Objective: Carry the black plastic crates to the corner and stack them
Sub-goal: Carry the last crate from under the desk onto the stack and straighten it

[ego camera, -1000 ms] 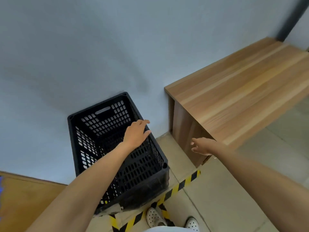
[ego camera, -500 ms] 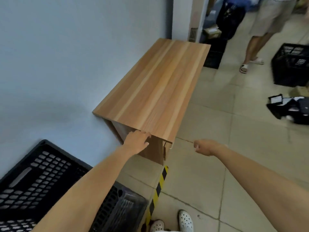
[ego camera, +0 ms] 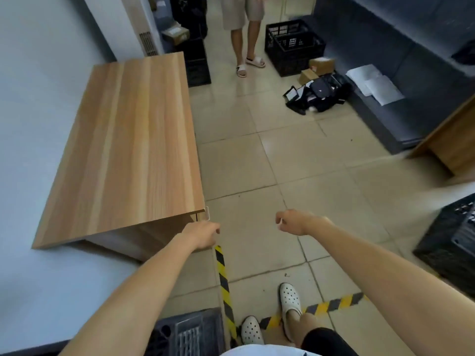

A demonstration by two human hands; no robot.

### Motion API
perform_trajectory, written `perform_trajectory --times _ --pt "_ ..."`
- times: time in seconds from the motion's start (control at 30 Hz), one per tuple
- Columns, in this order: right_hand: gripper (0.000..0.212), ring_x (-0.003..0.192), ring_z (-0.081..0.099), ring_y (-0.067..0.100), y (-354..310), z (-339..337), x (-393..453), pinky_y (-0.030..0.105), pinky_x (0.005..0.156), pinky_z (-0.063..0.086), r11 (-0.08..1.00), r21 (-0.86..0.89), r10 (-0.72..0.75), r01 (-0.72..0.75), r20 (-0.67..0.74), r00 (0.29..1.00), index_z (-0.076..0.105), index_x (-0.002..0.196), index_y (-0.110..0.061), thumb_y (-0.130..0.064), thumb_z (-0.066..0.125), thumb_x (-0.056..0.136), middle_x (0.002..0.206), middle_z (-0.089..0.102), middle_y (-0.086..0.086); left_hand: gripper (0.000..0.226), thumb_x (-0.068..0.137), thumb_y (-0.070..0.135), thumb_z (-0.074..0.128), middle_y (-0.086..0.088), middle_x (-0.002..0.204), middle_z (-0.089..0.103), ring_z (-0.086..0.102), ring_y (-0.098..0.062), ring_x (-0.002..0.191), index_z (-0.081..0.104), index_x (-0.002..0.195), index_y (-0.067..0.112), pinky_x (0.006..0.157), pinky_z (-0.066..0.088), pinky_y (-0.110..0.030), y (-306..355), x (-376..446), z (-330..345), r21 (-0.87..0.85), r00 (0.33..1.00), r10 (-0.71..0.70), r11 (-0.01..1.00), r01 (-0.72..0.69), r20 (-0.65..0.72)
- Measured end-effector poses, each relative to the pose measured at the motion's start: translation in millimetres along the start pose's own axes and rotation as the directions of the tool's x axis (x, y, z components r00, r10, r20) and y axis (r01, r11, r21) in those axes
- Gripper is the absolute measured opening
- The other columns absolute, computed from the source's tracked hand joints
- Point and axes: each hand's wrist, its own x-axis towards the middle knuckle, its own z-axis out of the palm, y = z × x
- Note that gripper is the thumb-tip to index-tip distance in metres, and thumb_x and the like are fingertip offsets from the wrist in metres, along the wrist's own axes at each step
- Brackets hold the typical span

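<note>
A black plastic crate [ego camera: 191, 330] stands on the floor against the wall just below my left arm, only its rim showing. Another black crate [ego camera: 452, 242] sits at the right edge, and a third black crate [ego camera: 293, 46] stands far ahead on the floor. My left hand [ego camera: 203, 235] hangs in the air near the wooden bench's corner, fingers loosely curled, holding nothing. My right hand [ego camera: 295, 224] is out in front over the tiles, fingers loosely curled and empty.
A wooden bench [ego camera: 128, 150] runs along the left wall. Yellow-black tape [ego camera: 223, 278] marks the floor by my white shoes. Another person's legs [ego camera: 246, 34] stand ahead. Boxes and dark items [ego camera: 316, 93] litter the floor near a grey platform [ego camera: 398, 73].
My view has swung right, away from the corner crate and toward the room. Both hands came off the crate and now hang empty in front of me.
</note>
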Motion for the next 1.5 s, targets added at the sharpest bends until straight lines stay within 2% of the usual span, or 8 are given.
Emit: perform_trajectory --times 0.17,0.3,0.53,0.7,0.87,1.2,1.3,1.5 --pt "0.035 0.119 0.053 0.028 80.7 10.7 -37.1 0.041 0.101 0.044 0.976 0.117 0.188 -0.186 -0.006 0.982 0.051 0.131 -0.021 -0.032 0.045 0.099 0.133 0.054 0.007 0.037 0.094 0.029 0.052 -0.004 0.128 0.058 0.055 -0.024 0.116 0.051 0.131 0.023 0.090 0.049 -0.039 56.7 50.5 -41.0 0.084 0.991 0.134 0.988 -0.132 -0.018" --pt "0.035 0.117 0.054 0.027 143.1 22.9 -62.1 0.040 0.096 0.046 0.943 0.175 0.286 -0.282 0.002 0.958 0.050 0.131 -0.023 -0.036 0.044 0.099 0.132 0.055 0.005 0.038 0.094 0.029 0.052 -0.002 0.130 0.057 0.054 -0.023 0.119 0.051 0.132 0.024 0.089 0.045 -0.037 124.9 91.2 -60.6 0.151 0.972 0.236 0.960 -0.234 0.003" --pt "0.037 0.119 0.053 0.028 259.4 13.6 -97.4 0.041 0.098 0.045 0.888 0.291 0.376 -0.356 -0.016 0.926 0.049 0.132 -0.024 -0.037 0.043 0.098 0.133 0.054 0.006 0.044 0.094 0.032 0.053 -0.001 0.137 0.054 0.050 -0.022 0.127 0.045 0.137 0.027 0.095 0.043 -0.036 260.3 169.0 -110.8 0.263 0.938 0.344 0.903 -0.341 0.035" --pt "0.035 0.121 0.052 0.028 362.9 3.0 -135.8 0.040 0.098 0.044 0.819 0.359 0.485 -0.448 -0.015 0.874 0.051 0.130 -0.023 -0.036 0.044 0.098 0.132 0.057 0.005 0.045 0.092 0.032 0.053 0.000 0.135 0.056 0.051 -0.021 0.126 0.047 0.136 0.029 0.094 0.045 -0.036 366.5 209.7 -151.5 0.320 0.899 0.438 0.853 -0.413 -0.007" --pt "0.034 0.113 0.055 0.028 435.7 -2.6 -155.4 0.039 0.091 0.046 0.759 0.422 0.560 -0.495 -0.035 0.828 0.053 0.127 -0.024 -0.035 0.047 0.096 0.127 0.058 0.007 0.037 0.093 0.031 0.052 -0.001 0.132 0.057 0.051 -0.022 0.124 0.051 0.130 0.025 0.094 0.044 -0.035 448.0 241.8 -186.0 0.416 0.858 0.513 0.780 -0.468 0.004" --pt "0.033 0.112 0.056 0.029 526.1 -19.4 -140.4 0.040 0.094 0.048 0.679 0.504 0.591 -0.535 0.058 0.805 0.054 0.126 -0.023 -0.031 0.045 0.096 0.128 0.057 0.008 0.033 0.098 0.038 0.046 -0.004 0.129 0.059 0.054 -0.023 0.120 0.055 0.125 0.022 0.091 0.045 -0.034 545.9 323.6 -242.4 0.526 0.786 0.614 0.646 -0.553 0.074" --pt "0.034 0.113 0.055 0.029 550.9 -35.6 -125.7 0.036 0.088 0.046 0.647 0.530 0.607 -0.549 0.079 0.791 0.053 0.128 -0.023 -0.030 0.045 0.096 0.128 0.056 0.008 0.033 0.099 0.040 0.044 -0.004 0.128 0.060 0.055 -0.024 0.120 0.057 0.123 0.022 0.090 0.046 -0.034 563.3 363.1 -260.1 0.552 0.767 0.630 0.599 -0.580 0.123" --pt "0.035 0.114 0.055 0.028 600.2 -82.4 -92.9 0.036 0.089 0.046 0.543 0.586 0.657 -0.602 0.150 0.739 0.054 0.129 -0.022 -0.030 0.045 0.097 0.129 0.055 0.009 0.034 0.100 0.044 0.039 -0.003 0.126 0.061 0.056 -0.025 0.117 0.057 0.119 0.023 0.084 0.045 -0.034 596.9 460.9 -312.8 0.573 0.726 0.658 0.524 -0.630 0.197"
